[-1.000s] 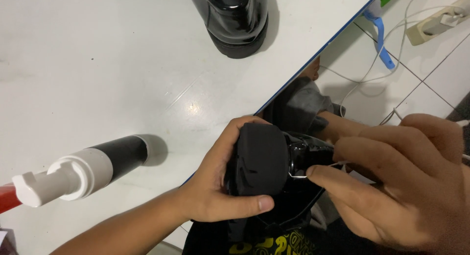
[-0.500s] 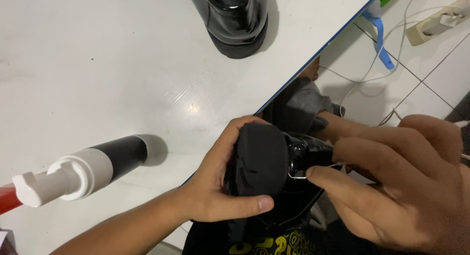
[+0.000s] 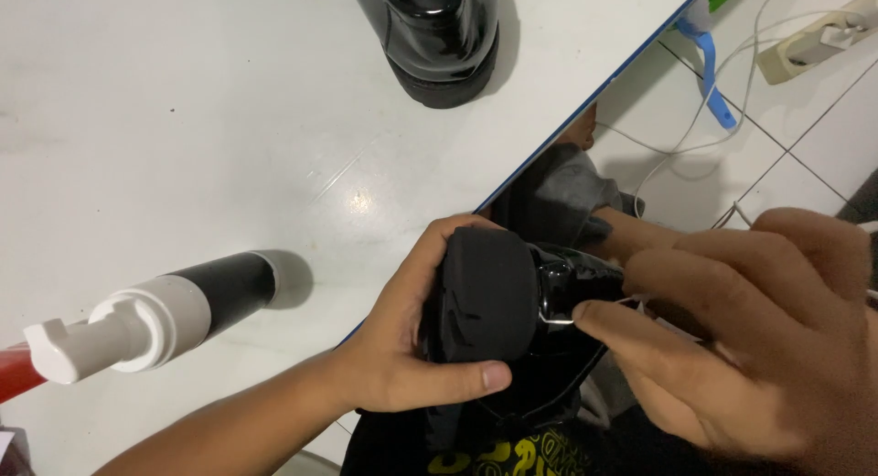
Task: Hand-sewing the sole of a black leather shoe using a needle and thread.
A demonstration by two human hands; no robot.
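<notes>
My left hand [image 3: 416,334] grips a black shiny shoe [image 3: 558,288] by its heel end, which is covered by a black cloth [image 3: 480,298]. It is held just off the table's near edge, over my lap. My right hand [image 3: 741,334] is closed beside it, fingertips pinching something small and thin against the shoe's glossy side. A second black glossy shoe [image 3: 434,32] stands on the white table [image 3: 183,119] at the top of the view.
A black spray bottle with a white nozzle [image 3: 151,320] lies on its side at the table's left. A red object [image 3: 14,371] shows at the left edge. On the tiled floor to the right lie white cables, a power strip [image 3: 809,37] and a blue strap [image 3: 709,64].
</notes>
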